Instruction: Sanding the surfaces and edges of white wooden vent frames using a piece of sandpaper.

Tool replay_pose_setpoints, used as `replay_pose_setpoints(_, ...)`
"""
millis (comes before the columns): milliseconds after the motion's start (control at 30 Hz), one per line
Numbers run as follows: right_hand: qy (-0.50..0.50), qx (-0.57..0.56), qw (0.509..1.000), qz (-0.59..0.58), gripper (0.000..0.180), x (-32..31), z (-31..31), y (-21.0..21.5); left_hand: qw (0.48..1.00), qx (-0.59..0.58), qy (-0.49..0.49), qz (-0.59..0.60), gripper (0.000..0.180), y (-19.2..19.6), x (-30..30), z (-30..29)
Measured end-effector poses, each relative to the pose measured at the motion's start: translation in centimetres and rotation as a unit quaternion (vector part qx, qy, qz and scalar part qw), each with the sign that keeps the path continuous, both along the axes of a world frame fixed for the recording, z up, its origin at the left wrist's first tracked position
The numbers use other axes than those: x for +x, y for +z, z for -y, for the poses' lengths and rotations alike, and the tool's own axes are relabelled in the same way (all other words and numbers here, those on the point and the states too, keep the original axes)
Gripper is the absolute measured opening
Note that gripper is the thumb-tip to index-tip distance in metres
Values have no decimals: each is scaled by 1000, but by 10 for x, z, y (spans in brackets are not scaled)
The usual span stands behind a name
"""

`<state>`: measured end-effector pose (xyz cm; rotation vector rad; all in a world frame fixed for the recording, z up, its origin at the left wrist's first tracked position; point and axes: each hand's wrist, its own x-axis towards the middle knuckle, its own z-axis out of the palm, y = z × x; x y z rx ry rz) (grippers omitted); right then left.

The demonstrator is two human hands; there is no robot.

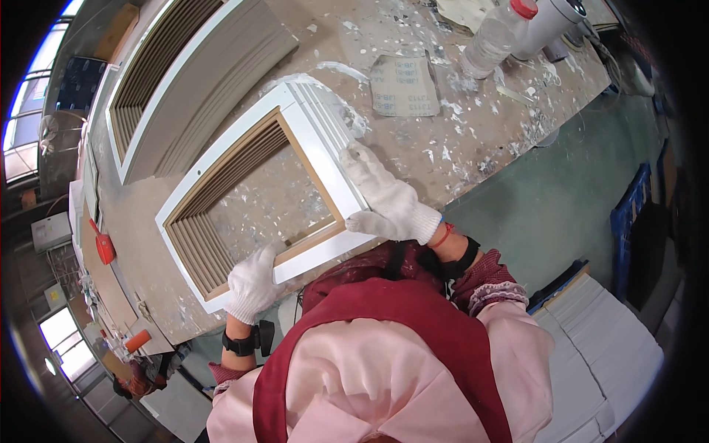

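Note:
A stack of white rectangular frames (316, 159) with brown inner edges lies on the workbench right in front of me, its layers lined up. My left hand (253, 284), in a white knit glove, is closed over the near edge by the left corner, its fingers reaching toward the opening. On the right, my gloved right hand (388, 198) grips the stack by its near right corner. Its fingers lie along the layered outer side and its thumb rests at the near edge. The undersides of the fingers are hidden on both hands.
A second stack of frames (214, 85) stands at the far left. Beyond my right hand lie a sheet of sandpaper (405, 87), a clear bottle (491, 44) with a red cap and a pale tumbler (546, 28). White panels (598, 347) are piled at the lower right.

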<state>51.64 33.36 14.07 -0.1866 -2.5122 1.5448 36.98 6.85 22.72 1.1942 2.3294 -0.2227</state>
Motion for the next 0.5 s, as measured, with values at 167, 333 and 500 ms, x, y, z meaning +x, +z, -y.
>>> replay_pose_setpoints(167,-5,128,992,5,100,1,3,10,999,33,10,-2,55,-4,-3,8)
replay_pose_setpoints(333,-80,-90,993,-18,105,-4,3,-6,998,57,-1,-6,52,-6,-6,13)
replay_pose_setpoints(500,-70,-43,996,-31,100,-6,-1,-30,999,32,-4,-4,52,-7,-8,12)
